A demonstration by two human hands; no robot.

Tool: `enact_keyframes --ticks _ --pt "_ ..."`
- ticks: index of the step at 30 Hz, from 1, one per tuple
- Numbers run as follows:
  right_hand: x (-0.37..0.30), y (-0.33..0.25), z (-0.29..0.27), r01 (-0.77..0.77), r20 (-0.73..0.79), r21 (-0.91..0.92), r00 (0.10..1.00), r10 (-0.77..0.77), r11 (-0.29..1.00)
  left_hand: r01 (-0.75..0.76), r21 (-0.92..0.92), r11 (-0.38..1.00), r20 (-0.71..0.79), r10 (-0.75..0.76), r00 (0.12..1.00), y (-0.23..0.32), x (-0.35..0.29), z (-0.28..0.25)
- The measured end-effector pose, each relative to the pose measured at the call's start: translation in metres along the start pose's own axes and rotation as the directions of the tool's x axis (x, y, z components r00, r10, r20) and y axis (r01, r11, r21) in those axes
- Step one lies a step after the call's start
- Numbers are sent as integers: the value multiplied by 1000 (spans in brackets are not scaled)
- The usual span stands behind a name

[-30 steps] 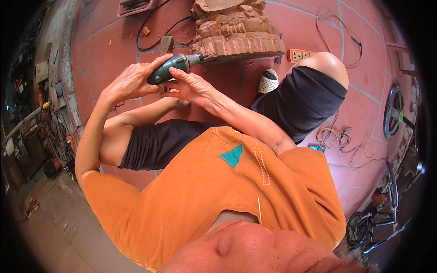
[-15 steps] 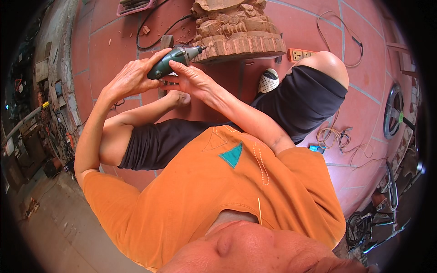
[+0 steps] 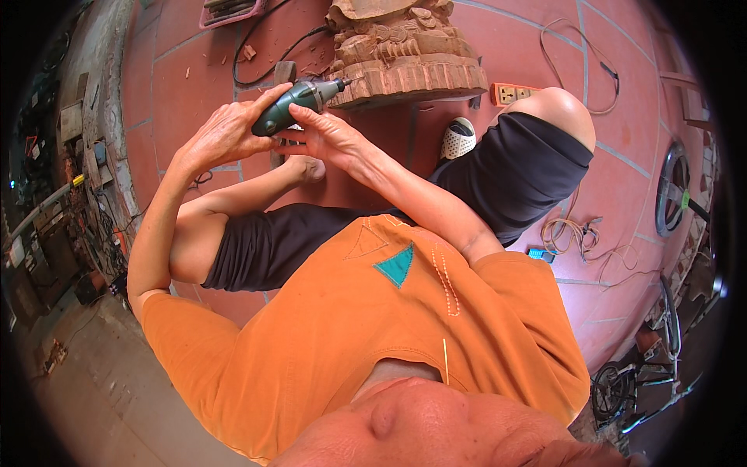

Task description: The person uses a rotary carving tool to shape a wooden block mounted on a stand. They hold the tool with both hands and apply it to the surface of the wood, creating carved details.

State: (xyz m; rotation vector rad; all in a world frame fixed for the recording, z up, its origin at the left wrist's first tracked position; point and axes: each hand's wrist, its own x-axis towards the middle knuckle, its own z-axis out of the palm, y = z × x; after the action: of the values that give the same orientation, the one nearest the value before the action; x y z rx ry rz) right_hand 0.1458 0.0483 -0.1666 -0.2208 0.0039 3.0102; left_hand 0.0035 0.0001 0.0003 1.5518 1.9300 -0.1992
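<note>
A green and grey rotary tool (image 3: 289, 109) is held between both hands, its thin bit pointing right toward a carved wooden sculpture (image 3: 405, 66). My left hand (image 3: 227, 131) wraps the rear of the tool's body, index finger along its top. From the right, my right hand (image 3: 331, 140) grips the body with the thumb on its near side; the other fingers are partly hidden beneath it. In this view the bit's tip lies close to the sculpture's scalloped base, and whether it touches cannot be told.
An orange power strip (image 3: 513, 94) lies right of the sculpture, near my bent knee. A black cable (image 3: 241, 54) loops over the red tiled floor among wood chips. Farther left stands a pink basket (image 3: 231, 14). Coiled cords (image 3: 572, 233) lie at right.
</note>
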Motion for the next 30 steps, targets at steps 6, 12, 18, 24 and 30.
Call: enact_keyframes --ticks 6,12,18,24,30 --pt "-5 4 1 -23 -4 6 1000 23 1000 -14 -8 1000 17 14 1000 2 -2 -1" --pt "-10 5 3 -53 8 25 999 53 998 -24 -39 999 49 26 998 4 -2 -3" --pt "-16 9 6 -58 3 51 998 58 997 -18 -34 999 100 22 995 9 -2 -8" --pt "-15 8 7 -42 9 50 999 42 998 -31 -55 998 88 36 995 8 -2 -8" --pt "-8 6 4 -15 -7 37 1000 15 999 -22 -43 999 41 24 999 3 -2 -4"
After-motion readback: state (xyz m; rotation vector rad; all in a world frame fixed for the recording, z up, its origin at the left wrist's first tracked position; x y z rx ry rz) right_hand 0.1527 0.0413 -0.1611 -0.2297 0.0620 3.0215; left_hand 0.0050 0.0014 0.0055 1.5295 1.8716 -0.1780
